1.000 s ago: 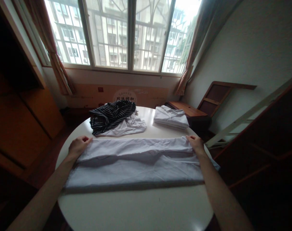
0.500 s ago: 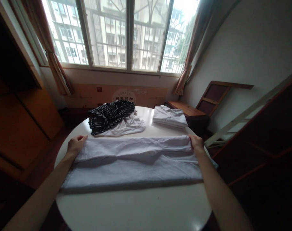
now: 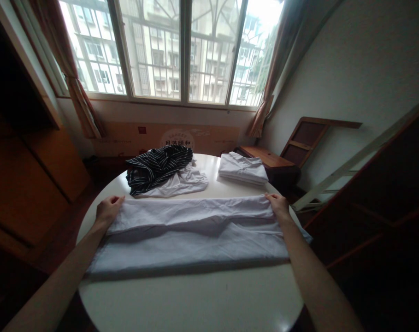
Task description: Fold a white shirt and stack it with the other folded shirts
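the white garment (image 3: 195, 233) lies spread across the middle of the round white table (image 3: 195, 299), its long axis running left to right. the far portion is folded over toward the near side, forming a raised band along the far edge.

the left hand (image 3: 107, 210) is closed on the far-left corner of the garment, fingers curled over the cloth. the right hand (image 3: 277, 206) grips the far-right corner in the same manner, fingers pinching the folded edge. both forearms extend from the near side along the two ends of the garment.

on the far side of the table, left of centre, a dark striped garment (image 3: 157, 167) lies crumpled on top of a loose white cloth (image 3: 185, 182). to the far right sits a folded white stack (image 3: 243, 168), well apart from the hands.
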`<state>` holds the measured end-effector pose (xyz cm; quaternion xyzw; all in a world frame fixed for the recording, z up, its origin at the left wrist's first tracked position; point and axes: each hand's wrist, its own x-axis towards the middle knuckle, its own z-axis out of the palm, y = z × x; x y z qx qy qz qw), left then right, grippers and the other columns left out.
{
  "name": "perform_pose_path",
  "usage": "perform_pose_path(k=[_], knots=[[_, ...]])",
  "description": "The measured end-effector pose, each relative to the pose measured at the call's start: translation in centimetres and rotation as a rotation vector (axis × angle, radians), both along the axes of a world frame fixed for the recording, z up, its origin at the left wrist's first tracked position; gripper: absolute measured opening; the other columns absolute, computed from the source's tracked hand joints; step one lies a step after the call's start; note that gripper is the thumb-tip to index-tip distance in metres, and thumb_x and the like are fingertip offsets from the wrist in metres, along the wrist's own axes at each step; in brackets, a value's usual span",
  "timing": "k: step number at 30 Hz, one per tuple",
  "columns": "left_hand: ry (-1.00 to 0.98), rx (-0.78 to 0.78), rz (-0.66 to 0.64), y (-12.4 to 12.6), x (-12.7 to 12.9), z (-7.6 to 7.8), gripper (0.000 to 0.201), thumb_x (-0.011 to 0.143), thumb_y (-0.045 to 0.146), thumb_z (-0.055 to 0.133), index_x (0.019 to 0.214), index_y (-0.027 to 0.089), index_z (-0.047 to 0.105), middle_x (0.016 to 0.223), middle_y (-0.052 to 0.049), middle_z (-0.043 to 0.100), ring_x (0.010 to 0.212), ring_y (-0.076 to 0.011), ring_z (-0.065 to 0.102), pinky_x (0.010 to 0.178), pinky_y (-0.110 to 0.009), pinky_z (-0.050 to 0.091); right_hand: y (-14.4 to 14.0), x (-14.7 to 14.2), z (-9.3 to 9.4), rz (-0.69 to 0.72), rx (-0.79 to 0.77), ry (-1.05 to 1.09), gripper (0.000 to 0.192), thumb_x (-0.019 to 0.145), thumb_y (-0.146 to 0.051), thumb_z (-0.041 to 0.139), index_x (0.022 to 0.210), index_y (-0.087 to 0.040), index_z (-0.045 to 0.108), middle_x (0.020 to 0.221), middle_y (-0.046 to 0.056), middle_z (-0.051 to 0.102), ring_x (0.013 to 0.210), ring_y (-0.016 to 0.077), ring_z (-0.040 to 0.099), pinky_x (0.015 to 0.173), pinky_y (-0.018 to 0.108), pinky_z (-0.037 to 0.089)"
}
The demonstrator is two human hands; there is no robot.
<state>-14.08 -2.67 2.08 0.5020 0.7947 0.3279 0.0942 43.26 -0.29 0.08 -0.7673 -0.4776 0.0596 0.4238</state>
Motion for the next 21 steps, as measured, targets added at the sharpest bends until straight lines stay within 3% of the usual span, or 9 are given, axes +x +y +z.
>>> perform_pose_path(k=[10, 14, 17, 21], knots=[[-0.012, -0.004, 0.0, 0.0, 0.0, 0.1, 0.027, 0.071, 0.041, 0.045, 0.064, 0.018, 0.058, 0.065, -0.004, 0.062, 0.068, -0.0197, 0.058, 0.054, -0.024, 0.04, -0.3, -0.7, 0.6, -0.072, -0.066, -0.07, 0.035, 0.071, -0.042, 0.045, 0.064, -0.015, 0.065, 0.058, 0.009, 0.061, 0.061, 0.0213, 0.054, 0.053, 0.027, 0.035], [0.015, 0.024, -0.019, 0.0, 0.1, -0.2, 0.034, 0.069, 0.046, 0.047, 0.078, 0.016, 0.061, 0.078, -0.007, 0.064, 0.072, -0.02, 0.059, 0.059, -0.025, 0.043, -0.6, -1.2, 0.8, -0.101, -0.109, -0.099, 0.04, 0.073, -0.047, 0.044, 0.075, -0.013, 0.066, 0.068, 0.011, 0.064, 0.063, 0.0215, 0.055, 0.053, 0.027, 0.034], [0.064, 0.045, -0.099, 0.1, 0.1, -0.4, 0.042, 0.068, 0.048, 0.047, 0.09, 0.015, 0.061, 0.09, -0.01, 0.063, 0.077, -0.02, 0.06, 0.063, -0.025, 0.044, -0.6, -1.3, 0.8, -0.086, -0.126, -0.119, 0.033, 0.072, -0.042, 0.048, 0.079, -0.015, 0.066, 0.076, 0.01, 0.066, 0.065, 0.0205, 0.056, 0.054, 0.026, 0.034], [0.158, -0.015, -0.202, 0.3, -0.1, -0.8, 0.035, 0.068, 0.045, 0.047, 0.079, 0.016, 0.064, 0.088, -0.009, 0.064, 0.079, -0.021, 0.06, 0.066, -0.025, 0.044, -0.7, -1.3, 0.7, -0.048, -0.136, -0.156, 0.029, 0.071, -0.039, 0.05, 0.078, -0.016, 0.066, 0.077, 0.01, 0.066, 0.067, 0.0206, 0.056, 0.054, 0.026, 0.033]])
